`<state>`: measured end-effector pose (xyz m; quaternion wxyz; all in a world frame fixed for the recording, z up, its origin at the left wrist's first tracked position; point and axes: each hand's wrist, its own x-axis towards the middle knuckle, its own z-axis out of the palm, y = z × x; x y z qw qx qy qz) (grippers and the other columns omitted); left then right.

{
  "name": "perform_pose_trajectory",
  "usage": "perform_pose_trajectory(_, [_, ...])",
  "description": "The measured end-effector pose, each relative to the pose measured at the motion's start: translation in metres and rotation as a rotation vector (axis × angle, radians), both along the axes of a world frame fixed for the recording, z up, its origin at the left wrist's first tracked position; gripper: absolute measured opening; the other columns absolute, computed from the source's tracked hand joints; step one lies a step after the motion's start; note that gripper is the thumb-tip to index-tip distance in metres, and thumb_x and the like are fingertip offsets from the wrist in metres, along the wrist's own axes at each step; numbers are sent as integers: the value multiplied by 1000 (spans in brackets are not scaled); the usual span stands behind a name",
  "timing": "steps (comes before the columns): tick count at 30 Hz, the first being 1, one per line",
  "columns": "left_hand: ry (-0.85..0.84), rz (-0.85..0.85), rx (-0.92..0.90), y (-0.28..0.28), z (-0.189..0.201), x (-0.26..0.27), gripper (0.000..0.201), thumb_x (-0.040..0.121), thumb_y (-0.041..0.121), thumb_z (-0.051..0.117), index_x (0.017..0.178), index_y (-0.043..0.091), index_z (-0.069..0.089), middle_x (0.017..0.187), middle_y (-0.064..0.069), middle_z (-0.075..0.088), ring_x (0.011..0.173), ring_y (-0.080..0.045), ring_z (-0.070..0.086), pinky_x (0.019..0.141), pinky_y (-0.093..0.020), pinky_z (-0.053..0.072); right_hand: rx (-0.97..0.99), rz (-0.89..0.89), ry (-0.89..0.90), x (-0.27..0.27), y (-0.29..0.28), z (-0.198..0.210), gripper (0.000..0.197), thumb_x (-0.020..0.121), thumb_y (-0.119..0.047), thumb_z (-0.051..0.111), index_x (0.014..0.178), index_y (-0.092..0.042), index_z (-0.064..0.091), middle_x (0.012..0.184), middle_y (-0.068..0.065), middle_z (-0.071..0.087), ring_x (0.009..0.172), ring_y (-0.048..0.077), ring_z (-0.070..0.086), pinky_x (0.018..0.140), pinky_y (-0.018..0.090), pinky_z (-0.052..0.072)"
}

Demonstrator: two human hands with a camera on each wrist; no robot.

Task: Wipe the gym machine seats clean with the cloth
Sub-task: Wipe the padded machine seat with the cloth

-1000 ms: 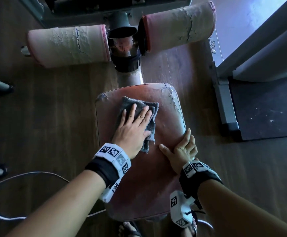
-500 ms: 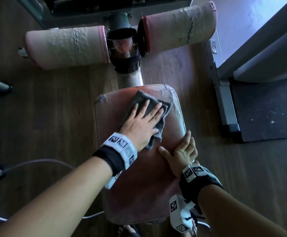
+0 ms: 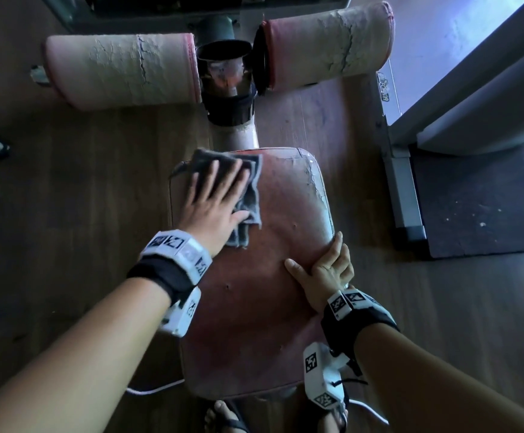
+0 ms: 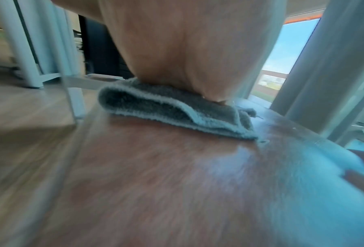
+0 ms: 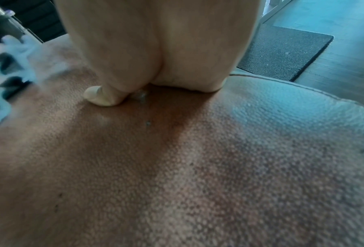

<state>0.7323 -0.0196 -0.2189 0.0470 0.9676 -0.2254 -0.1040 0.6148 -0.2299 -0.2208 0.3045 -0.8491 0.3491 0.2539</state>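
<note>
A worn red-brown seat point(image 3: 254, 307) fills the middle of the head view. My left hand point(image 3: 213, 201) lies flat with straight fingers on a folded grey cloth point(image 3: 252, 201) and presses it onto the seat's far left corner. The left wrist view shows the palm point(image 4: 187, 50) on top of the cloth point(image 4: 155, 107), with the seat point(image 4: 155, 167) blurred by motion. My right hand point(image 3: 326, 270) grips the seat's right edge, thumb on top and fingers curled over the side. In the right wrist view the thumb point(image 5: 98, 97) rests on the grained seat point(image 5: 176, 167).
Two cracked foam roller pads point(image 3: 123, 70) point(image 3: 326, 42) flank a metal post point(image 3: 226, 89) beyond the seat. A grey frame rail point(image 3: 404, 195) and a black mat point(image 3: 473, 207) lie to the right on the wooden floor. A white cable point(image 3: 154, 390) and sandalled feet point(image 3: 223, 417) are below the seat.
My left hand has slid the cloth from the seat's middle toward the far edge, then left to the far left corner. The right hand has stayed on the right edge.
</note>
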Motion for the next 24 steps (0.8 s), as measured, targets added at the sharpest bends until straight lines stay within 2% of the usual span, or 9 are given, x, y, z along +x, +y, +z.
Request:
perform_pose_trajectory(2, [18,70,-10,28,-5,-20,76,92,59,26,156,22,9,164,2,5,151,-31,3,119,-56,7,19,-3,14,1,-1,2,123,68,-77,59,146,-33,-25,157,2,-11,144,28,-3,113,57,8])
perform_pose_trajectory(5, [39,184,-72,42,-12,-52,74,94,56,24,156,23,2,164,2,-3,150,-33,-5,118,-56,4,23,-8,12,1,0,3,122,69,-76,60,146,-33,-25,157,2,-11,144,29,-3,114,57,8])
perform_pose_trajectory(10, [26,293,-44,15,-10,-79,73,94,51,26,156,15,11,164,-7,8,148,-43,7,115,-62,11,20,-7,-20,2,0,0,122,69,-74,60,147,-31,-23,157,5,-9,143,32,-1,116,53,8])
perform_pose_trajectory(14, [22,293,-16,-5,-5,-88,74,91,51,28,154,13,21,162,-7,18,146,-43,16,114,-63,16,44,-25,-21,3,-1,2,116,73,-73,58,148,-32,-20,158,4,-7,144,32,-1,117,50,5])
perform_pose_trajectory(18, [55,260,-5,-31,-1,-112,76,90,53,28,153,12,25,161,-8,22,146,-41,22,114,-63,21,114,-121,-62,4,-3,-1,97,82,-69,50,151,-37,-11,159,0,-2,145,28,-2,117,49,1])
perform_pose_trajectory(22, [111,179,-64,-66,3,-160,78,88,58,30,152,12,32,160,-7,26,146,-40,23,114,-62,23,208,-189,-148,0,-13,2,78,90,-61,44,152,-36,5,158,5,13,144,30,11,117,45,8])
perform_pose_trajectory(24, [163,146,-71,-75,9,-181,79,88,60,29,150,13,36,159,-6,30,145,-40,26,112,-62,27,314,-205,-170,-3,-21,6,82,82,-69,43,152,-36,14,156,8,23,141,31,24,118,46,15])
